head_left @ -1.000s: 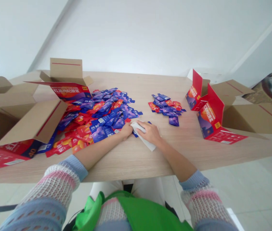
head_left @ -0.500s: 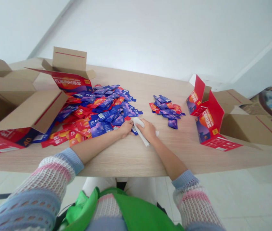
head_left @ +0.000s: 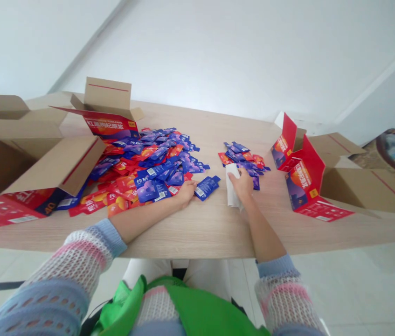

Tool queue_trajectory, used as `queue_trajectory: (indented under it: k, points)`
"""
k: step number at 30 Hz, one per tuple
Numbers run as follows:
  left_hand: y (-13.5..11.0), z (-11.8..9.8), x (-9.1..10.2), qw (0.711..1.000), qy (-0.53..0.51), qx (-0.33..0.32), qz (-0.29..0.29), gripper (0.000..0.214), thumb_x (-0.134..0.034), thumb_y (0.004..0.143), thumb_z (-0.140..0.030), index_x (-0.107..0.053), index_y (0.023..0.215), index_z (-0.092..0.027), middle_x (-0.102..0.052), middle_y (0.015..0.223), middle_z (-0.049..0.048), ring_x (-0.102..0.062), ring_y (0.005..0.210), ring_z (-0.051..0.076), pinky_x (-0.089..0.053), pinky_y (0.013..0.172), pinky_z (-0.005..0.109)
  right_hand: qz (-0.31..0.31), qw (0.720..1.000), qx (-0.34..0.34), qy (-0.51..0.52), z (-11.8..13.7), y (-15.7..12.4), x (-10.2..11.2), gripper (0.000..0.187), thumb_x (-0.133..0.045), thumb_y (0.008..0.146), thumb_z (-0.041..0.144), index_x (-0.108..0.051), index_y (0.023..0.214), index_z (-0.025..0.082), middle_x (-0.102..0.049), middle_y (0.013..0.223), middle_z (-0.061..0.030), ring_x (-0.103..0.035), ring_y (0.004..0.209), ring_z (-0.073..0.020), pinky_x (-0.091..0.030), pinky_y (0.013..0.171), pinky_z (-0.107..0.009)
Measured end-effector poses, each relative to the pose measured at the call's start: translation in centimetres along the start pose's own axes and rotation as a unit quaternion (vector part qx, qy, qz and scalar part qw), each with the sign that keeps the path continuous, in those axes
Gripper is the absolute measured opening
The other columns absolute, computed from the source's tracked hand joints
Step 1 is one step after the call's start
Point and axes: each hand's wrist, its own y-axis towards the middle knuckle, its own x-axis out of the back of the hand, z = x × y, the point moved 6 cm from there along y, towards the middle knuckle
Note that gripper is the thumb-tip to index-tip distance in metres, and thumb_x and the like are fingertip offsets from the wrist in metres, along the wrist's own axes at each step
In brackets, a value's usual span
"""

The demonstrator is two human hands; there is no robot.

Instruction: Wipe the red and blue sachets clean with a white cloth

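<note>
the right hand (head_left: 242,183) is clenched around a folded white cloth (head_left: 232,193), whose lower end sits on the pale wood-grain counter (head_left: 204,228) just in front of a small heap of glossy blue and red sachets (head_left: 244,161). the left hand (head_left: 185,193) lies relaxed and released on the counter, gripping nothing that shows, its fingers at the near edge of a large loose heap of the same blue and red sachets (head_left: 148,172). one blue sachet (head_left: 206,188) lies by itself between the two hands, just beyond the left fingertips and apart from both heaps.

open brown cardboard cartons with red printed sides (head_left: 66,165) stand around the large heap at the far and left sides, their flaps spread. two more red-sided cartons (head_left: 304,177) stand open to the right of the small heap. pink, white and blue open-knit sleeves (head_left: 78,261) cover both forearms down to the wrists, and bright green fabric (head_left: 197,312) lies across the person's lap below the counter edge.
</note>
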Motion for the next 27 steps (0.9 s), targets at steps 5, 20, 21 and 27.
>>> queue_trajectory:
  k: [5,20,21,27]
  points:
    - [0.3,0.2,0.3,1.0,-0.015,0.0,-0.023,0.019,-0.045,0.083,-0.013,-0.063,0.079,-0.01,-0.065,0.061,0.004,-0.063,0.056,0.016,-0.054,0.055,0.03,0.026,0.978,0.171,0.119,5.6,-3.7,0.0,0.038,-0.053,0.084,0.05,-0.06,0.107,0.021,-0.069,0.091,-0.0053,-0.062,0.079,-0.0205,-0.043,0.069,-0.027]
    - [1.0,0.4,-0.3,0.998,0.027,0.044,0.04,0.021,-0.043,0.088,-0.012,-0.063,0.08,-0.012,-0.064,0.065,0.0032,-0.062,0.058,0.016,-0.055,0.057,0.031,0.143,0.987,0.051,-0.05,2.9,-2.6,-5.1,0.046,-0.051,0.085,0.055,-0.055,0.118,0.023,-0.068,0.102,-0.0088,-0.063,0.095,-0.0256,-0.044,0.075,-0.031]
    - [0.9,0.4,-0.3,0.998,0.024,0.048,0.045,0.02,-0.044,0.088,-0.012,-0.064,0.081,-0.012,-0.064,0.066,0.0038,-0.063,0.059,0.016,-0.056,0.058,0.032,0.139,0.988,0.033,-0.066,2.2,-2.2,-4.9,0.047,-0.051,0.085,0.055,-0.055,0.119,0.023,-0.068,0.103,-0.0095,-0.063,0.096,-0.0264,-0.044,0.076,-0.032]
    - [1.2,0.6,-0.2,0.995,0.017,0.069,0.076,0.021,-0.047,0.086,-0.012,-0.068,0.089,-0.01,-0.07,0.077,0.0085,-0.066,0.065,0.019,-0.056,0.061,0.034,0.092,0.991,-0.033,-0.096,-1.3,0.1,-3.1,0.048,-0.055,0.084,0.052,-0.056,0.12,0.02,-0.068,0.104,-0.0115,-0.063,0.098,-0.027,-0.046,0.078,-0.033]
